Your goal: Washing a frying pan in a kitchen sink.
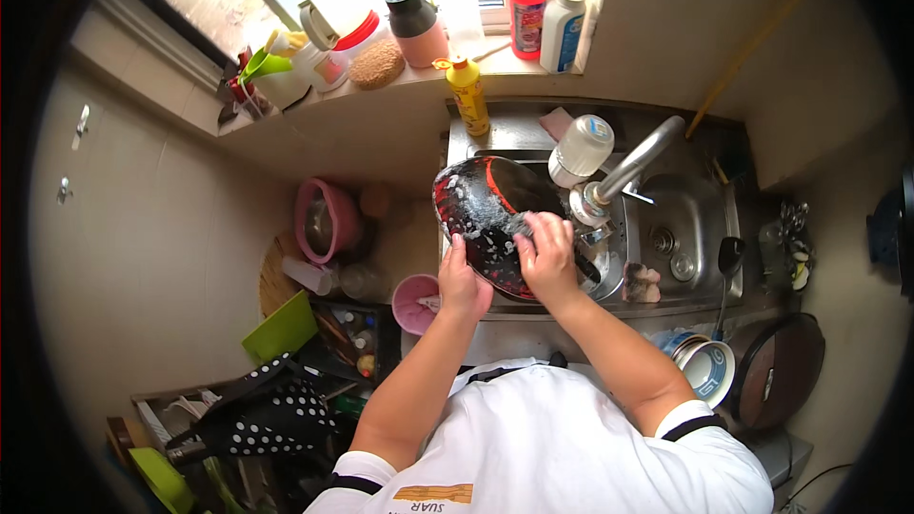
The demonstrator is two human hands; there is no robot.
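Observation:
A black frying pan [468, 193] with red marks is tilted over the left basin of the steel sink, white suds spread over its surface. My left hand [464, 278] grips its near-left rim, thumb on top. Pressed against the foamy surface, my right hand [548, 257] has a grey scouring pad [520, 223], probably steel wool, under its fingers. The pan's black handle [587, 268] points right, partly hidden behind my right hand. Right beside the pan stands the chrome faucet [643, 157], with an upturned clear jar [582, 146] behind it.
The right basin [685, 218] holds a drain strainer; a wet sponge [641, 282] sits on its near-left edge. A yellow detergent bottle [468, 96] stands behind the sink. Bottles line the windowsill [500, 71]. Stacked bowls [703, 371] and a ladle [728, 260] are at right, a pink bin [414, 303] at left.

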